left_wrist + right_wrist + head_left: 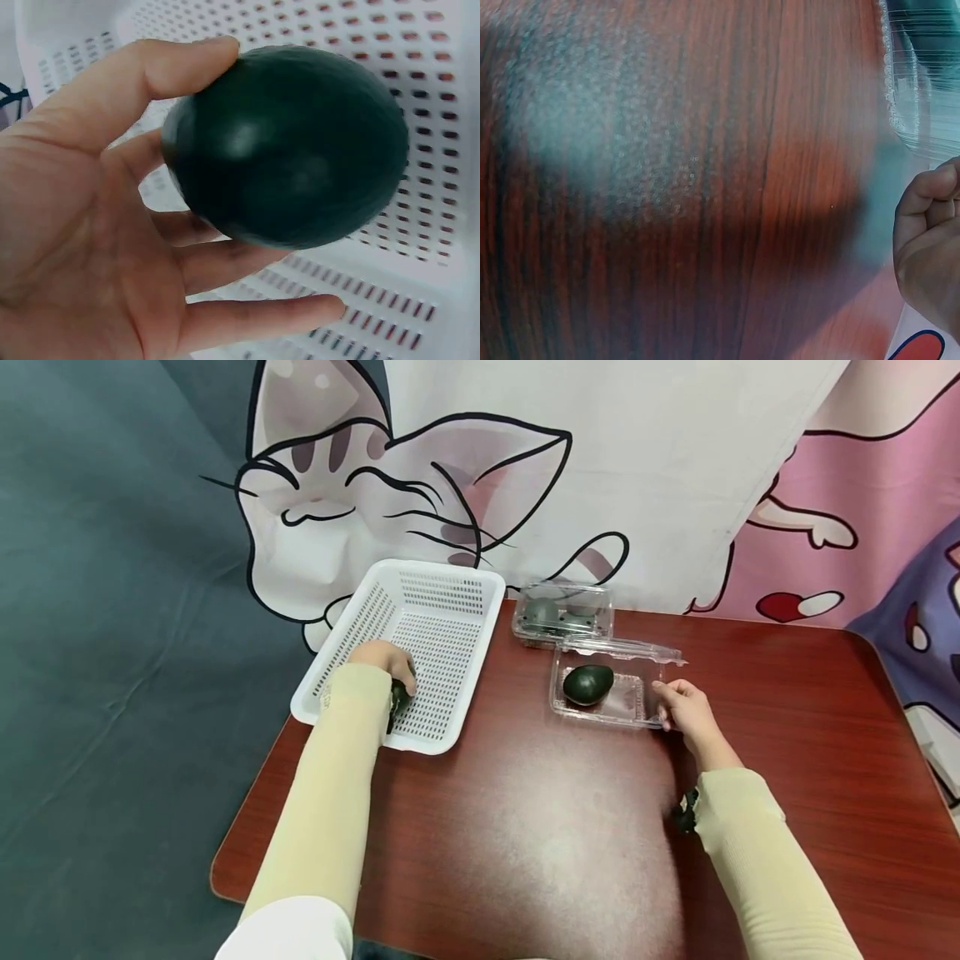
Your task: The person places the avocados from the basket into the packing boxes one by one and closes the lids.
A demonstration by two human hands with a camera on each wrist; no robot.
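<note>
My left hand [384, 660] reaches into a white perforated plastic basket [446, 635]. In the left wrist view it grips a dark green, shiny avocado [292, 150] between the thumb and the fingers behind it, above the basket's floor. On the right, my right hand [688, 710] pinches the right edge of a clear plastic clamshell box [632, 700] whose lid stands raised at the back. One dark avocado [588, 684] lies in the left part of that box. The right wrist view catches only part of this hand, at its right edge.
Behind the open box stands another clear box [564, 610] with dark rounded fruit inside, its lid apparently down. All of it rests on a reddish-brown wooden table [525, 827]. A cat-printed cloth [660, 460] hangs along the table's back edge.
</note>
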